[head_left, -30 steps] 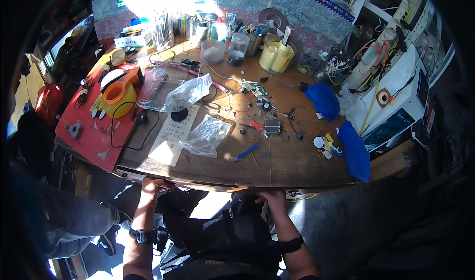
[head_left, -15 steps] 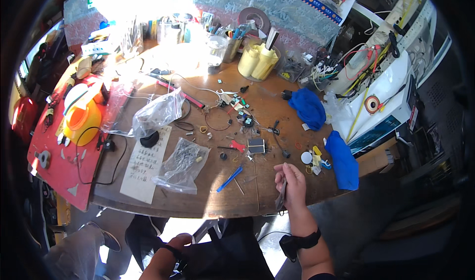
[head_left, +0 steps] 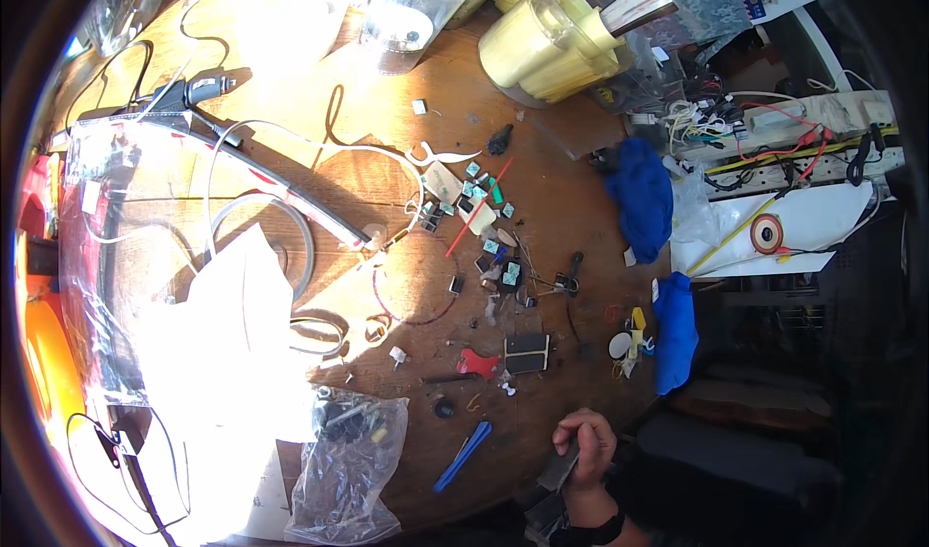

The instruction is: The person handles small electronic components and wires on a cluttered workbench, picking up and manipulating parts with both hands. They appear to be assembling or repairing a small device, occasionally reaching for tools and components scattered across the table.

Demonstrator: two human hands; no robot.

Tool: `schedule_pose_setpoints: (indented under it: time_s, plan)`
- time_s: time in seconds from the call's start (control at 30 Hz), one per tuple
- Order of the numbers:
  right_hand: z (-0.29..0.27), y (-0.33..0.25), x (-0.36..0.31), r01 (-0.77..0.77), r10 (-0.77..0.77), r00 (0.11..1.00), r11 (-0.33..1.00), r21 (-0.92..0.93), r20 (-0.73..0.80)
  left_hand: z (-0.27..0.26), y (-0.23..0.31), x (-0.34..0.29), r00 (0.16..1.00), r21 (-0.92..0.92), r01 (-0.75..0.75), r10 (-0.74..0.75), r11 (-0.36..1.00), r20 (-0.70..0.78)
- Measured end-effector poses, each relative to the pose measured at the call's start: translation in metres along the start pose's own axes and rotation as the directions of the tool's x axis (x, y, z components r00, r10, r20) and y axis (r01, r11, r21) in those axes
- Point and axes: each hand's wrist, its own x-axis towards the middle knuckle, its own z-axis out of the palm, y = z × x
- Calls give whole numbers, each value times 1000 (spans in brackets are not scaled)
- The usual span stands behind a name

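Note:
My right hand (head_left: 585, 445) is at the near right edge of the wooden table (head_left: 600, 373), its fingers curled round a flat, dark grey piece (head_left: 555, 472) whose kind I cannot make out. My left hand is out of the picture. To the left of the right hand lies a blue strip-shaped tool (head_left: 463, 457). Beyond it are a small black rectangular panel (head_left: 526, 353) with a pale line across it, a red flat piece (head_left: 477, 362) and a white push pin (head_left: 508, 389).
A clear plastic bag (head_left: 348, 479) lies at the near left. Small electronic parts and a black binder clip (head_left: 566, 284) are scattered mid-table. Blue cloth bundles (head_left: 643, 199) line the right side. A yellowish container (head_left: 542, 49) stands at the back. Glare washes out the left.
The view has come closer to the table and turned. My left hand has dropped out of sight. My right hand still grips the dark flat piece near the edge.

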Motion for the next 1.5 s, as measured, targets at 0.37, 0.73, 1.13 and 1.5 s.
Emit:
schedule_pose_setpoints:
  time_s: [0.37,0.73,1.13,1.5]
  plan:
    - [4,-4,-2,30,-29,1000,996,-83,9,-53,-49,10,992,117,123,-118,985,-53]
    - [3,12,2,124,-128,992,956,266,-5,-52,-46,44,979,220,150,-114,964,-168]
    - [6,-23,89,538,-503,839,708,-458,208,-159,130,-204,756,-142,-654,635,743,-159]
    - [34,-39,93,534,-442,841,592,-604,311,-300,186,-225,540,-136,-679,365,722,-758]
